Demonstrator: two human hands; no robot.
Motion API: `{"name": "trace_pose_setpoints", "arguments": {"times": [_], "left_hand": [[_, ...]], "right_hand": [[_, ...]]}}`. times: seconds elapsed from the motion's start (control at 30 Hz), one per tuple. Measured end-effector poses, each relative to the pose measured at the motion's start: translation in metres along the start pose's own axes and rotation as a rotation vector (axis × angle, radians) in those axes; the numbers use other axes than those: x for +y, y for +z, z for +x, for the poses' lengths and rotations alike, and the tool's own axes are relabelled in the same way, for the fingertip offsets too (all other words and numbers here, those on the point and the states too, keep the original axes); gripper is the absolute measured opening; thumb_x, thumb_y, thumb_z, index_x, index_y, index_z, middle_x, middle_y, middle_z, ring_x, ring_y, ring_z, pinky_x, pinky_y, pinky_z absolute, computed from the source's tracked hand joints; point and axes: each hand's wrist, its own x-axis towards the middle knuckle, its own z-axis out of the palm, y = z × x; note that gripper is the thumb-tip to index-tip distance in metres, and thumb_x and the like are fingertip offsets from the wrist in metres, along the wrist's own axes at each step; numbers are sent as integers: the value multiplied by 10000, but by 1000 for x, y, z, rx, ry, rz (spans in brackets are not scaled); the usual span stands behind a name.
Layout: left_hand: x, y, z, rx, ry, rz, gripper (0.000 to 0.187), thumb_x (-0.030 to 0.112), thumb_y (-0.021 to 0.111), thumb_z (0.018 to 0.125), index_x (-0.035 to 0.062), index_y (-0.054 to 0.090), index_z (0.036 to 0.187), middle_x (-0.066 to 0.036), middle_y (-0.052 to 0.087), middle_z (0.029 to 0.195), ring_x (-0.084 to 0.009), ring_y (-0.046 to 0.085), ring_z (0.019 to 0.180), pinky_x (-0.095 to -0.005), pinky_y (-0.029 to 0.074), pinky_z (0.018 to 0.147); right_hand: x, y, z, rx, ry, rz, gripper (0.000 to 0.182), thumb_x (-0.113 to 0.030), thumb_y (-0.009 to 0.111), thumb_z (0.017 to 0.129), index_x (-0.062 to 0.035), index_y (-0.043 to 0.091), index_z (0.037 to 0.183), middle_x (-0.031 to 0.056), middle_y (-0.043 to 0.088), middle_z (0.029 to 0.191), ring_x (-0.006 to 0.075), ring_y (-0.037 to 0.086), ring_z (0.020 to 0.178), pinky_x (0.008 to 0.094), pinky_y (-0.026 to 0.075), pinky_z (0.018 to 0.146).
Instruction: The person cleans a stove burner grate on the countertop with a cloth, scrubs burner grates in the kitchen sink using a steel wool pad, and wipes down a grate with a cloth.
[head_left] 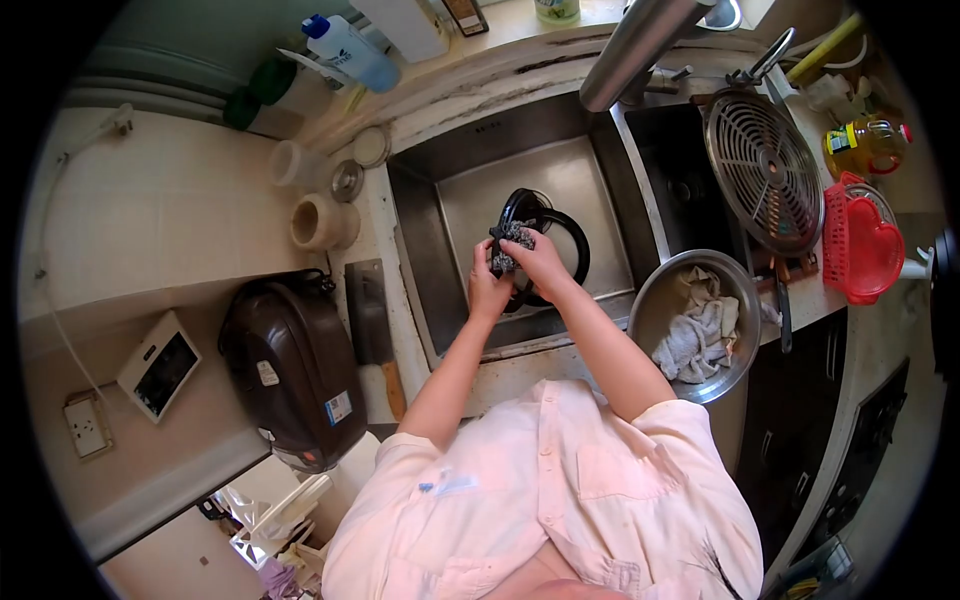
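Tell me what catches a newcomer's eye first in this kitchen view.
At centre, both hands, left hand and right hand, hold a black round lid and a grey scouring pad over the steel sink. To the right lie a steel bowl of rags and a red heart-shaped basket.

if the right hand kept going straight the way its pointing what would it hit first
The right hand points up and left in the picture, pressing a scrubber onto a black lid. Straight on it meets the scrubber and lid at once; past them, probably the sink wall, though depth is unclear.
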Motion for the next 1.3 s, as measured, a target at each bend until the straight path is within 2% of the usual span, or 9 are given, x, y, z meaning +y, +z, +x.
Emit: {"name": "trace_pose_setpoints", "arguments": {"times": [0.27, 0.37, 0.47, 0.57, 0.63, 0.9, 1.1, 1.2, 1.3], "left_hand": [[-52, 12, -6, 47, 147, -62, 326, 85, 642, 763, 61, 560, 1077, -126, 638, 893, -189, 636, 782, -283, 475, 709], [-34, 12, -7, 45, 108, -202, 249, 70, 637, 806, 29, 575, 1044, -18, 610, 890, -79, 562, 796, -230, 453, 709], [-50, 9, 3, -35, 65, 14, 288, 135, 639, 781, 29, 576, 1042, -148, 639, 828, -241, 637, 732, -315, 480, 665], [-18, -2, 17, 15, 372, 228, 262, 148, 619, 786, 36, 589, 1021, -185, 629, 788, -341, 616, 714, -370, 478, 631], [-16, -2, 18, -22, 204, 255, 222, 157, 611, 782, 38, 590, 967, -193, 610, 768, -384, 583, 727, -402, 465, 622], [-21, 0, 21, 53, 262, 316, 230, 181, 661, 768, -6, 528, 758, -199, 526, 683, -378, 508, 639, -382, 409, 567], [-20, 0, 27, 11, 257, 217, 249, 220, 651, 777, 7, 527, 742, -191, 538, 731, -394, 526, 679, -400, 417, 570], [-15, 1, 28, 18, 223, 376, 247, 220, 647, 783, 10, 525, 741, -185, 533, 734, -387, 523, 678, -397, 419, 575], [-16, -2, 25, 42, 282, 323, 251, 204, 641, 790, 5, 501, 729, -185, 515, 713, -392, 503, 665, -413, 403, 569]], "right_hand": [[13, -23, -5, 520, -394, -479, 302, -121, 702, 715, -22, 527, 941, 123, 603, 868, 206, 585, 832, 324, 460, 735], [-1, -28, 3, 683, -428, -251, 300, -132, 700, 716, -41, 545, 956, 136, 591, 888, 296, 563, 829, 375, 443, 757], [-10, -13, -1, 584, -594, -573, 295, -171, 707, 703, -68, 561, 937, 112, 572, 919, 315, 525, 862, 390, 416, 785], [0, 18, -15, 498, -672, -783, 248, -190, 708, 697, -84, 573, 876, 86, 535, 947, 319, 473, 897, 404, 393, 784], [4, 28, -13, 504, -695, -781, 207, -174, 703, 692, -79, 580, 830, 85, 516, 898, 314, 457, 860, 403, 390, 769], [24, -16, 86, 658, -423, -670, 173, -162, 665, 700, -56, 589, 815, 132, 546, 871, 350, 484, 882, 415, 399, 799], [17, 27, 41, 587, -650, -752, 181, -177, 675, 680, -77, 593, 806, 108, 543, 885, 343, 488, 864, 419, 410, 796], [24, -15, 101, 732, -262, -554, 229, -252, 664, 716, -68, 614, 843, 141, 568, 937, 355, 520, 891, 406, 410, 778], [24, -14, 99, 803, -163, -723, 231, -238, 648, 726, -59, 605, 866, 148, 578, 958, 321, 530, 938, 412, 399, 820]]}}
